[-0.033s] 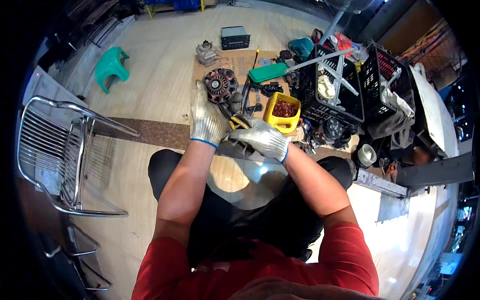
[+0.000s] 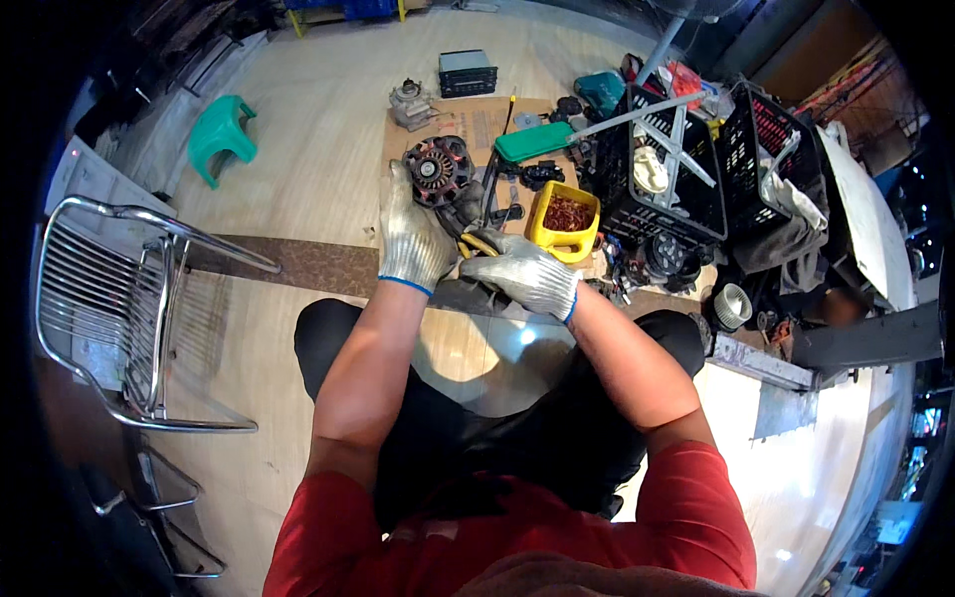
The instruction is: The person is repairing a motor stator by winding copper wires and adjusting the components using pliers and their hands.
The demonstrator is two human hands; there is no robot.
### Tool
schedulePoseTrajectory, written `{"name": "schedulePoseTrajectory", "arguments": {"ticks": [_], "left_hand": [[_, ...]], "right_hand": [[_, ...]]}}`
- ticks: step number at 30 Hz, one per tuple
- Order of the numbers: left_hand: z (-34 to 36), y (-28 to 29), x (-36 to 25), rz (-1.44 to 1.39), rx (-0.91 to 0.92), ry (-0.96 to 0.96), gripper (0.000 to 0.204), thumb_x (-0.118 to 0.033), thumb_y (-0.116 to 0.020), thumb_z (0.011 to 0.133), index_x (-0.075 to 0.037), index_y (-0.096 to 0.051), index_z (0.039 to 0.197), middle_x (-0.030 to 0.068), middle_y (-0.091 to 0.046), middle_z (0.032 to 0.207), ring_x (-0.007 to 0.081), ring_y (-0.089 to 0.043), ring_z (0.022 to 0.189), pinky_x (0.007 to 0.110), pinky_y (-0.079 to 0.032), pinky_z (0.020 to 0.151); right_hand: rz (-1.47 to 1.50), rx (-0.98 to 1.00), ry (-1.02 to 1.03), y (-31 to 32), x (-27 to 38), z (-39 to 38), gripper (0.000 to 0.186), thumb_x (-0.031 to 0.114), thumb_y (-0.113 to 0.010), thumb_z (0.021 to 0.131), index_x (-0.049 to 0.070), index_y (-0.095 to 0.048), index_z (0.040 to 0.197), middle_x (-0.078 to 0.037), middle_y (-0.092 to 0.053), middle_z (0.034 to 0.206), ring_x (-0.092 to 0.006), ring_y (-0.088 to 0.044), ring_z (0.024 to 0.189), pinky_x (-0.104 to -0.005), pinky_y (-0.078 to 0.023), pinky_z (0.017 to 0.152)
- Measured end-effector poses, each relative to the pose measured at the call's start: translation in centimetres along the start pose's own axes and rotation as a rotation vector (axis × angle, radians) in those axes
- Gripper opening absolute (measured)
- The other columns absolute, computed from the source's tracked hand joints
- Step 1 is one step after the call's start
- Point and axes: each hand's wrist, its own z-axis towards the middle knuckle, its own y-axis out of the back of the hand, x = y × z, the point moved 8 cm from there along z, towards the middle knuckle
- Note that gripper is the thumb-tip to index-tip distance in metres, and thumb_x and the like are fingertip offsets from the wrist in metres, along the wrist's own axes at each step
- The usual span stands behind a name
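My left hand (image 2: 413, 229), in a white knit glove with a blue cuff, grips a round dark motor part (image 2: 435, 169) with a reddish winding around its hub. My right hand (image 2: 517, 269), also gloved, is closed on yellow-handled pliers (image 2: 476, 243) just below that part; the jaws are hard to make out. A yellow cut-open jug (image 2: 574, 244) of copper-coloured bits sits to the right. Cardboard (image 2: 403, 144) lies under the parts, with a metal housing (image 2: 408, 104) and a green lidded case (image 2: 532, 142) on it.
Black crates (image 2: 696, 214) of parts stand at the right, near a white blower wheel (image 2: 733, 308) and a grey steel beam (image 2: 875, 338). A metal chair (image 2: 104, 298) and a green stool (image 2: 214, 134) are at the left. A black boxy unit (image 2: 468, 82) sits at the back.
My right wrist has shifted very slightly to the right; otherwise the scene looks the same.
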Motion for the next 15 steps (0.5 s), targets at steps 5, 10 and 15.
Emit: {"name": "schedulePoseTrajectory", "arguments": {"ticks": [5,10,15], "left_hand": [[0.3,-0.3,0.4,0.024,0.004,0.040,0.078,-0.069,-0.037,0.095,0.000,-0.053,0.128,0.0195,-0.066,0.111,0.0323,-0.068,0.091,0.044,-0.060,0.075],[0.5,-0.6,0.3,0.048,0.136,0.002,0.076,-0.067,-0.040,0.095,-0.001,-0.051,0.131,0.0186,-0.064,0.118,0.0333,-0.067,0.098,0.044,-0.060,0.079],[0.7,-0.6,0.9,0.098,0.114,-0.015,0.075,-0.066,-0.039,0.095,-0.001,-0.050,0.132,0.0181,-0.065,0.115,0.0326,-0.067,0.096,0.043,-0.058,0.079]], "right_hand": [[0.089,0.048,-0.076,0.4,-1.5,-1.2,0.025,0.025,-0.065,0.089,0.003,-0.066,0.100,-0.001,-0.059,0.072,-0.0107,-0.056,0.063,-0.0261,-0.047,0.054],[0.173,0.053,-0.113,0.4,-2.1,-1.8,0.030,0.028,-0.065,0.090,0.002,-0.062,0.105,-0.004,-0.061,0.079,-0.0123,-0.060,0.070,-0.0272,-0.054,0.057],[0.148,0.040,-0.123,1.4,-2.0,-1.8,0.029,0.030,-0.063,0.092,0.005,-0.062,0.107,-0.002,-0.062,0.083,-0.0106,-0.060,0.070,-0.0265,-0.052,0.055]]}}
